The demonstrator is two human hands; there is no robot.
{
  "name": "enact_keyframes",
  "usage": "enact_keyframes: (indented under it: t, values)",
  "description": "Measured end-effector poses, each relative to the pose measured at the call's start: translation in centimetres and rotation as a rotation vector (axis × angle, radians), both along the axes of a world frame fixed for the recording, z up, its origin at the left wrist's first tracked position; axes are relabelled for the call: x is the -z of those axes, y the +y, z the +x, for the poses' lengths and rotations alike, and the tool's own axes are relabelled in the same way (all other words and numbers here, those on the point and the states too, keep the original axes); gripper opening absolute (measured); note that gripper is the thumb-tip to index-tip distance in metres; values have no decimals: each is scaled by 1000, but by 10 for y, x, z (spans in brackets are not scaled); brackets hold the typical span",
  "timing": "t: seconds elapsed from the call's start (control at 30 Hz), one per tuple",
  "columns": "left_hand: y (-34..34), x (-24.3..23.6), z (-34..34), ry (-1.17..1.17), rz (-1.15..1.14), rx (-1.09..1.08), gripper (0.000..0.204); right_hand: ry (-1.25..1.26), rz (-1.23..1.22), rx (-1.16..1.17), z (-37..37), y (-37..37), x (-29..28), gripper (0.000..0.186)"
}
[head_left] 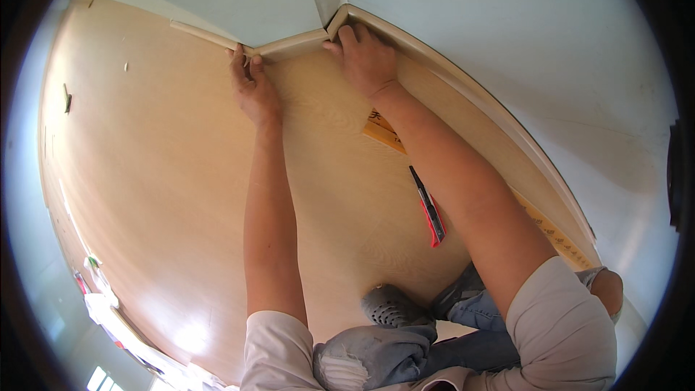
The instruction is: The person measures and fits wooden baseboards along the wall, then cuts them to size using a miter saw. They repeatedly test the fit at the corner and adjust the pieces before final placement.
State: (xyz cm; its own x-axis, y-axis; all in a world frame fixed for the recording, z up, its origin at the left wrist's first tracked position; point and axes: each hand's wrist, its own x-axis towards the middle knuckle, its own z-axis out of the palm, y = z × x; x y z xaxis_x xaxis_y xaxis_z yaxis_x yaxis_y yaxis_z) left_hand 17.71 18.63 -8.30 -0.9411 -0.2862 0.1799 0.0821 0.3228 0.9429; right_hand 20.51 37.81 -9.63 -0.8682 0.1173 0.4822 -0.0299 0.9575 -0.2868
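Light wood skirting board follows the foot of the pale wall around its corners. My left hand (253, 87) is at the outer corner, with thumb and fingers closed around the end of a short skirting piece (293, 45). Beside that corner, a thin wooden strip (203, 33) runs off to the left along the wall. My right hand (365, 58) presses curled fingers against the skirting at the inner corner, its thumb pointing left. From there a long skirting board (478, 87) goes down the right wall. A red and black utility knife (428, 206) lies on the floor near my right forearm.
Wood-patterned flooring (159, 174) spreads out to the left. A yellow printed strip (384, 132) lies partly under my right forearm, and another yellow length (552, 232) runs beside the right wall. My dark clog (398, 307) is below the knife. White clutter (123, 326) lines the lower left edge.
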Motion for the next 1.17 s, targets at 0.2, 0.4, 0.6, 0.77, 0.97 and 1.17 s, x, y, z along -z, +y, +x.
enact_keyframes:
  t: [0.2,0.4,0.6,0.77,0.97,1.17]
  values:
    - [-1,-2,-1,15,-37,2,42,-3,-10,2,0,-2,-4,35]
    - [0,1,-2,29,18,-10,41,14,-14,0,0,0,-1,36]
    - [-3,3,-1,17,2,-15,42,3,-11,-17,0,-1,-3,35]
    - [-5,3,-1,34,-29,-26,40,-63,-82,-54,0,-2,-7,30]
    - [-7,9,-5,37,-62,-25,39,-17,-278,-67,7,2,-6,22]
    - [-10,12,-5,42,-179,-49,38,78,-141,-157,10,3,-19,67]
